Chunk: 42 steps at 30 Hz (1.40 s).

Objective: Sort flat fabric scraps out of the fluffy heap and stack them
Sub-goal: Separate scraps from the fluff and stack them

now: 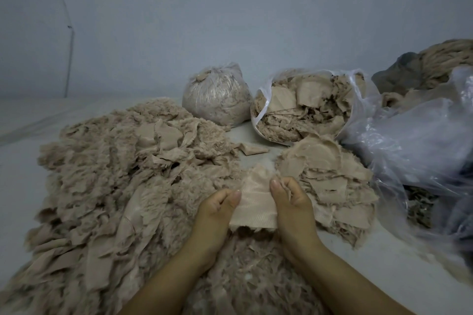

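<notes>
A big fluffy beige heap [107, 186] of furry and flat fabric pieces covers the left and centre of the floor. In front of me a flat beige scrap [254, 202] is held spread between both hands. My left hand [217, 210] pinches its left edge with thumb and curled fingers. My right hand [291, 202] pinches its right edge the same way. Just to the right lies a stack of flat beige scraps [330, 181], touching my right hand's side.
An open plastic bag full of beige scraps [304, 107] lies behind the stack. A tied full bag [217, 94] stands beside it. Crumpled clear plastic [414, 140] and more fabric [440, 59] crowd the right side. Grey wall [204, 20] behind.
</notes>
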Motion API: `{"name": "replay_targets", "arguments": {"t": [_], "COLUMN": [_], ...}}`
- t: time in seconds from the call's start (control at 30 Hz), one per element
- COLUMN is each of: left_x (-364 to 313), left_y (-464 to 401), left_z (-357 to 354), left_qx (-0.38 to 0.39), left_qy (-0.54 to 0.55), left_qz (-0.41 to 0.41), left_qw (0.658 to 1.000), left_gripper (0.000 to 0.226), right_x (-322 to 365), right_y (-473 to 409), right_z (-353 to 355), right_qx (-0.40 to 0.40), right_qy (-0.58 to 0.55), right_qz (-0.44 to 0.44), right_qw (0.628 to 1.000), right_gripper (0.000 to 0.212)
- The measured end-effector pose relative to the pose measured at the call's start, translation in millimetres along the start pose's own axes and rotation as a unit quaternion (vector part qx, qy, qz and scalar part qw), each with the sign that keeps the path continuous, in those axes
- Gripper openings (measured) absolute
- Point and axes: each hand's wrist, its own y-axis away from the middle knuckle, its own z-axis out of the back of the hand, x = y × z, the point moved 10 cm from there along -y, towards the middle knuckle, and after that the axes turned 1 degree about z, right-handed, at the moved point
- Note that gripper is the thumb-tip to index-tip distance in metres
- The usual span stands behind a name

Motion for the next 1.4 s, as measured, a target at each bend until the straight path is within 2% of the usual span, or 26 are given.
{"name": "replay_targets", "arguments": {"t": [0.13, 0.27, 0.4, 0.47, 0.57, 0.63, 0.7, 0.73, 0.77, 0.83, 0.9, 0.97, 1.0, 1.07, 1.1, 1.17, 1.23, 1.27, 1.33, 1.4], "left_x": [-5.2, 0.1, -1.4, -8.7, -8.5, -6.6, -8.2, -10.1, -12.9, -18.5, -23.5, -26.5, -27.4, -27.7, -27.0, -23.5, -17.2, -15.8, -14.6, -15.3], "left_y": [0.2, -0.3, -3.7, -3.5, -2.5, -1.2, -0.6, -0.7, -1.5, -3.1, -3.8, -3.5, -3.6, -4.6, -5.6, -8.1, -14.0, -17.2, -23.3, -25.4], "left_z": [2.7, 5.2, 51.3, 53.3, 27.1, 15.0, 17.3, 20.4, 23.5, 27.0, 26.7, 24.8, 23.4, 20.1, 17.5, 13.2, 14.3, 15.7, 20.5, 22.2], "left_qx": [-0.017, -0.057, -0.162, -0.144, -0.081, -0.047, -0.038, -0.041, -0.049, -0.062, -0.063, -0.055, -0.052, -0.041, -0.03, -0.003, 0.011, 0.012, 0.001, -0.008], "left_qy": [0.019, 0.028, -0.028, -0.082, -0.18, -0.228, -0.241, -0.238, -0.232, -0.228, -0.247, -0.274, -0.295, -0.344, -0.369, -0.407, -0.448, -0.466, -0.479, -0.477], "left_qz": [-0.021, -0.006, -0.007, -0.043, -0.072, -0.09, -0.098, -0.101, -0.105, -0.12, -0.14, -0.159, -0.168, -0.176, -0.177, -0.183, -0.178, -0.175, -0.168, -0.171], "left_qw": [0.999, 0.998, 0.986, 0.985, 0.978, 0.968, 0.965, 0.965, 0.966, 0.964, 0.957, 0.947, 0.939, 0.921, 0.912, 0.895, 0.876, 0.867, 0.862, 0.862], "left_gripper": [0.024, 0.033, 0.037, 0.039, 0.037, 0.037, 0.027, 0.022, 0.019, 0.022, 0.028, 0.026, 0.024, 0.014, 0.008, 0.03, 0.053, 0.055, 0.038, 0.017], "right_x": [3.2, 4.3, 19.4, 39.8, 63.1, 73.8, 79.5, 82.8, 86.0, 80.5, 47.4, 2.8, -15.0, -23.4, -15.1, 7.2, 24.9, 30.4, 31.1, 20.6], "right_y": [-6.1, -10.2, -27.6, -43.8, -78.8, -101.9, -113.6, -112.0, -105.5, -83.5, -57.3, -35.4, -28.9, -24.8, -24.7, -20.0, -9.7, -2.6, 5.6, -0.2], "right_z": [4.8, 5.9, 54.5, 70.7, 77.6, 89.7, 103.2, 104.2, 97.3, 62.6, 13.6, -20.4, -29.4, -36.8, -36.1, -33.5, -36.7, -38.5, -30.9, -9.6], "right_qx": [-0.015, -0.016, -0.13, -0.139, -0.107, -0.096, -0.092, -0.099, -0.105, -0.059, 0.079, 0.198, 0.231, 0.233, 0.205, 0.158, 0.175, 0.196, 0.203, 0.155], "right_qy": [0.002, 0.0, 0.034, 0.116, 0.235, 0.36, 0.54, 0.579, 0.575, 0.505, 0.475, 0.494, 0.521, 0.554, 0.547, 0.474, 0.368, 0.319, 0.241, 0.181], "right_qz": [0.012, 0.004, 0.011, 0.043, 0.054, 0.034, 0.006, 0.019, 0.054, 0.148, 0.159, 0.111, 0.099, 0.122, 0.147, 0.192, 0.218, 0.222, 0.192, 0.132], "right_qw": [1.0, 1.0, 0.991, 0.982, 0.965, 0.927, 0.836, 0.809, 0.809, 0.848, 0.862, 0.839, 0.816, 0.79, 0.799, 0.845, 0.887, 0.9, 0.929, 0.962], "right_gripper": [0.027, 0.029, 0.03, 0.03, 0.037, 0.034, 0.037, 0.039, 0.037, 0.02, 0.014, 0.024, 0.031, 0.027, 0.02, 0.01, 0.011, 0.012, 0.018, 0.029]}}
